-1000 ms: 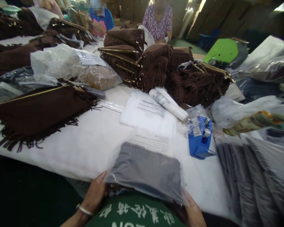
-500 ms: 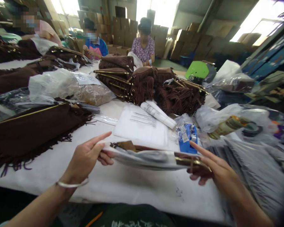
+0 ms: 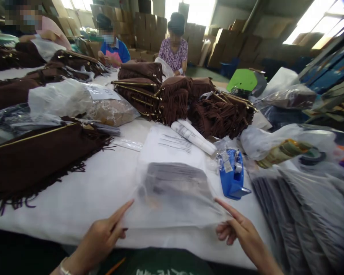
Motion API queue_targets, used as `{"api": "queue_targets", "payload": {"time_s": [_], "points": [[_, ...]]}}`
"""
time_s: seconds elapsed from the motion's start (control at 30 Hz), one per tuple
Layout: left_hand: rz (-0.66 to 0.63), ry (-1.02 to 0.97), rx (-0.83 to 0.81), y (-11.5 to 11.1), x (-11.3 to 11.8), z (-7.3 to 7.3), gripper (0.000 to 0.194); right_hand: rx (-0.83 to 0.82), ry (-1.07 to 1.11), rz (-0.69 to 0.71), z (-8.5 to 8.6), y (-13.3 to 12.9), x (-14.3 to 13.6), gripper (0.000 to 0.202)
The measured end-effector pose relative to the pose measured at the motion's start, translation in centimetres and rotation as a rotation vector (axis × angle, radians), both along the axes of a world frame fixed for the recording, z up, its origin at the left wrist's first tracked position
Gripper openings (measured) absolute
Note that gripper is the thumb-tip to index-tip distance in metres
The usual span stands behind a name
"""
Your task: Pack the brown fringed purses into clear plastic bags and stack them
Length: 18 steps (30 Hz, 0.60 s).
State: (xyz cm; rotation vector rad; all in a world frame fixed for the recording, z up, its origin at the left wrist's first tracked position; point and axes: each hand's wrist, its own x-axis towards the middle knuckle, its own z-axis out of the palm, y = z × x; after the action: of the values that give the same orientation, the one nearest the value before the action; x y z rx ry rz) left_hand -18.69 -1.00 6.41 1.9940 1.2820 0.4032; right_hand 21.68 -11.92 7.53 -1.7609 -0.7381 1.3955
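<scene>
A frosted plastic bag (image 3: 174,194) with a dark flat item inside lies near the front of the white table, over the lower part of a white printed sheet. At the bag's near left corner, my left hand (image 3: 104,233) pinches the plastic, its index finger stretched along the side. The near right corner is pinched by my right hand (image 3: 240,229), whose index finger also points forward along the edge. A blue tape dispenser (image 3: 232,175) stands just beyond the bag on the right.
A fringed brown bag (image 3: 46,152) lies at left, beside a stuffed clear bag (image 3: 74,101). Brown fringed bags (image 3: 172,95) are piled at centre back. Grey plastic-wrapped pieces (image 3: 292,214) are stacked at right. A paper roll (image 3: 193,137) rests on the sheet. Three people are across the table.
The wrapped item has tipped from edge-on to lying flat, its broad face now showing. Both hands have moved down, nearer the table's front edge. The tape dispenser is more fully uncovered.
</scene>
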Motion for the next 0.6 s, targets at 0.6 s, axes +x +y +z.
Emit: {"api": "queue_targets", "payload": {"time_s": [0.6], "points": [[-0.088,-0.172,0.535,0.0,5.5,-1.7,0.028,0.734,-0.826,0.780,-4.5,6.0,-16.3,0.044]]}}
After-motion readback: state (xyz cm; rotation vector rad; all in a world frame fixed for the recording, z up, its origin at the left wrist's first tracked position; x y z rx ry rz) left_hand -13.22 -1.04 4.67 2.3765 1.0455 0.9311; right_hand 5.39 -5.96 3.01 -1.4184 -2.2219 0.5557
